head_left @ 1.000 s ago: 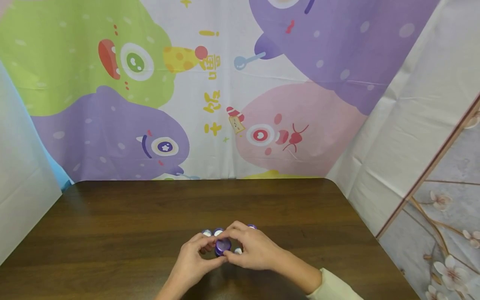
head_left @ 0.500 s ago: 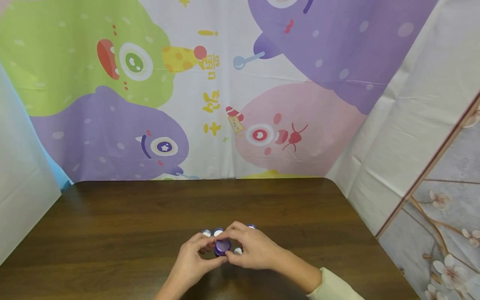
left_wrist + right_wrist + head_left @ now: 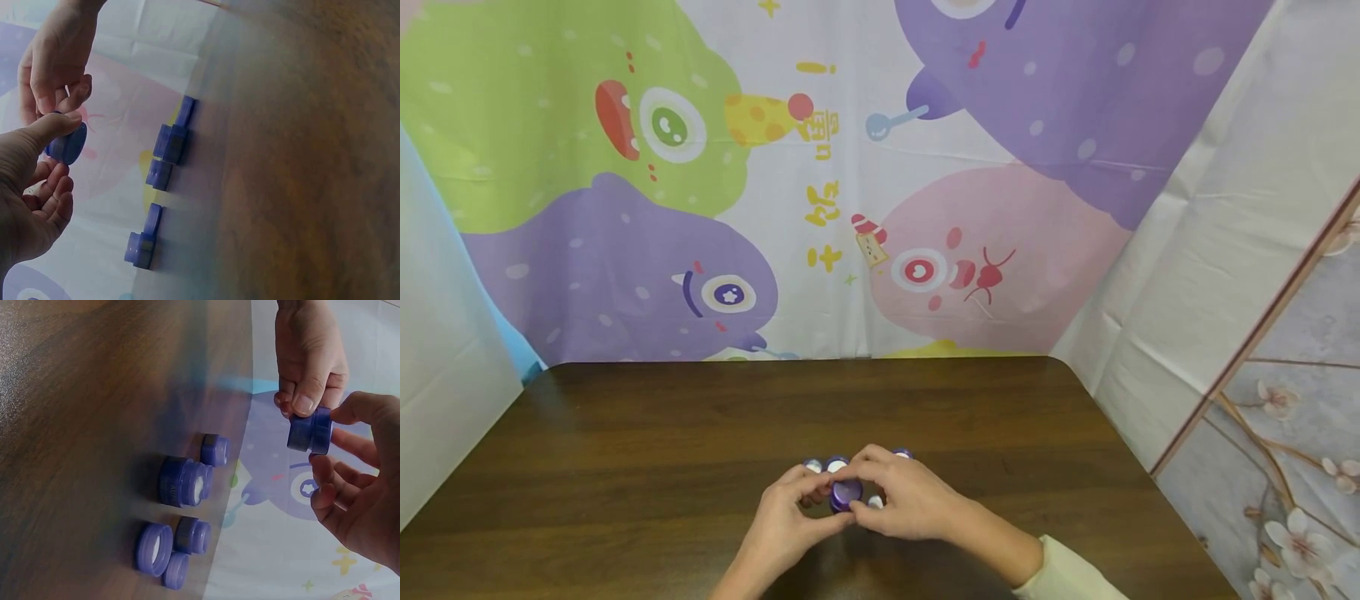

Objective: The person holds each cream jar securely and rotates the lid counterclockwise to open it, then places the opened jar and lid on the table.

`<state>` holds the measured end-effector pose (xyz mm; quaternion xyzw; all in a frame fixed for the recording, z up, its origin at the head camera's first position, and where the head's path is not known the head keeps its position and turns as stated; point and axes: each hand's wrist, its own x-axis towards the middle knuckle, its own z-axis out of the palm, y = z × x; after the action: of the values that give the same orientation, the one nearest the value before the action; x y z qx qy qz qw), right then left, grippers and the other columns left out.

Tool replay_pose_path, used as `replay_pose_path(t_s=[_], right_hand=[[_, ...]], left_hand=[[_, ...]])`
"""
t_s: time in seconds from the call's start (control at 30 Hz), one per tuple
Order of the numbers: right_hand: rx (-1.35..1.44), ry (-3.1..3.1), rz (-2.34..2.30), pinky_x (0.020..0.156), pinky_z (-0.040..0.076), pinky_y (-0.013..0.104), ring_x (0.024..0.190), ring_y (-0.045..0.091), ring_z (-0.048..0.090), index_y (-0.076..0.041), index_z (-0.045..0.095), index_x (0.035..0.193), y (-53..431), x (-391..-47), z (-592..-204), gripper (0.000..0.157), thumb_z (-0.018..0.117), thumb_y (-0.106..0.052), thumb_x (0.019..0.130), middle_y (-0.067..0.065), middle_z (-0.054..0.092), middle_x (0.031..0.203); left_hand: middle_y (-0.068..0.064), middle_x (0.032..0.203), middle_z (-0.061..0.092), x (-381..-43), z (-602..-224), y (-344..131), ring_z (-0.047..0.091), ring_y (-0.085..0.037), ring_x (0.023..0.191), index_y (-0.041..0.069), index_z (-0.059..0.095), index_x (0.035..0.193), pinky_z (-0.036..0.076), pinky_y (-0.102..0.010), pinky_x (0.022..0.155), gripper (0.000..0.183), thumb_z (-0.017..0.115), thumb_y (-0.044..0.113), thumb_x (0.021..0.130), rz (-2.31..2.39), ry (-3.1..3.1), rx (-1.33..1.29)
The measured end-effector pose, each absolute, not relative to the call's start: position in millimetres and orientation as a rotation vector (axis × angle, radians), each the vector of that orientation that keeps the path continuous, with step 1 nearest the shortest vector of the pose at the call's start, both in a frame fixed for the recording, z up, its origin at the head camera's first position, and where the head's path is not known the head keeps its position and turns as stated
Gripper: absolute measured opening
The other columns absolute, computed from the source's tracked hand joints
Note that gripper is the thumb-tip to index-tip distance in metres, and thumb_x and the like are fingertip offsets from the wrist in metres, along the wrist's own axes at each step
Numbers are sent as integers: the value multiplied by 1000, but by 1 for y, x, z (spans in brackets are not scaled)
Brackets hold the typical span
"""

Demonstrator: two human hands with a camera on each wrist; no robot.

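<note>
Above the table, both hands hold one small purple cosmetic jar (image 3: 846,492) with its lid on. My left hand (image 3: 786,517) grips the jar's body between thumb and fingers. My right hand (image 3: 913,498) pinches the rim of the lid (image 3: 322,431) with thumb and fingertips. Seen from the right wrist, the jar lies sideways between the two hands. On the table behind them stand a larger uncapped purple jar (image 3: 178,481) and small uncapped jars (image 3: 215,450). A wide lid (image 3: 154,549) and a small lid (image 3: 175,570) lie near them.
The brown wooden table (image 3: 647,467) runs back to a printed cartoon curtain (image 3: 820,317). White cloth (image 3: 1180,250) hangs at the right side, beside a flower-patterned panel (image 3: 1292,467). The small jars and lids sit close behind the hands.
</note>
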<state>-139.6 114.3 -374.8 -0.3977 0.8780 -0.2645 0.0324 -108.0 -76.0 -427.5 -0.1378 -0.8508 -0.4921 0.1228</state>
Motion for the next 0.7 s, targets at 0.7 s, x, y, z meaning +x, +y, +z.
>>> replay_pose_path(t_s=[0.7], right_hand=[[-1153, 2701, -952, 69, 49, 15, 82, 7, 55, -13, 55, 125, 117, -139, -378, 52, 67, -42, 83, -1, 56, 110]], left_hand=[[10, 82, 57, -109, -430, -76, 57, -6, 75, 5, 71, 95, 51, -21, 69, 36, 85, 17, 63, -1407, -2477, -394]])
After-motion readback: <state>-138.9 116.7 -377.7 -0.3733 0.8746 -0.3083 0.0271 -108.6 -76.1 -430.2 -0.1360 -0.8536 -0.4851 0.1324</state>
